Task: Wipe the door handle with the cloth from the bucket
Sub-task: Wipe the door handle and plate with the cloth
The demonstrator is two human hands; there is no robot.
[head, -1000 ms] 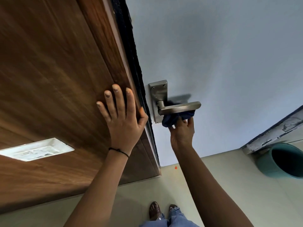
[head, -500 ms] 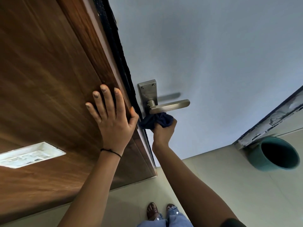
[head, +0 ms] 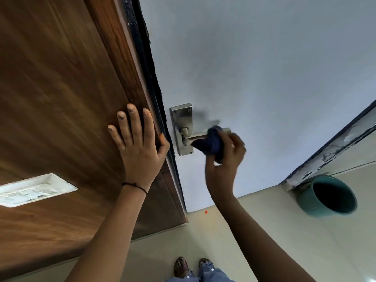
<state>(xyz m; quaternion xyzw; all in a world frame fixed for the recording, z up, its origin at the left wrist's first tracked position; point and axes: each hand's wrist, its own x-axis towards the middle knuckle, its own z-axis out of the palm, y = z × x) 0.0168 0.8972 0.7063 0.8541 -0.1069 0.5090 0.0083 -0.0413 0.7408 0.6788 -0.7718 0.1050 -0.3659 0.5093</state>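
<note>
Progress: the dark blue cloth is out of the bucket and pressed on the lever door handle, so by my reading the wipe is under way; the outer half of the lever is covered, while the neck and the backplate above the cloth lie bare and may need passes.
Right hand: curled closed around the bunched cloth, fingers over the lever's far end; motion blur hides the exact grip.
Left hand: open, fingers spread flat on the wooden door panel, just left of the handle, holding nothing.
Cloth: soft, crumpled, a loose corner pointing toward the left hand.
Handle: brushed grey metal, straight bar on a round neck, tall rectangular plate with small corner screws.
Door face: pale, smooth, matte, behind the right hand; a rough black strip edges it.
Bucket: teal, round, on the floor well to the right of the right hand; inside dark, contents unreadable.
Switch plate: white, set in the wood, left of the left forearm.
</note>
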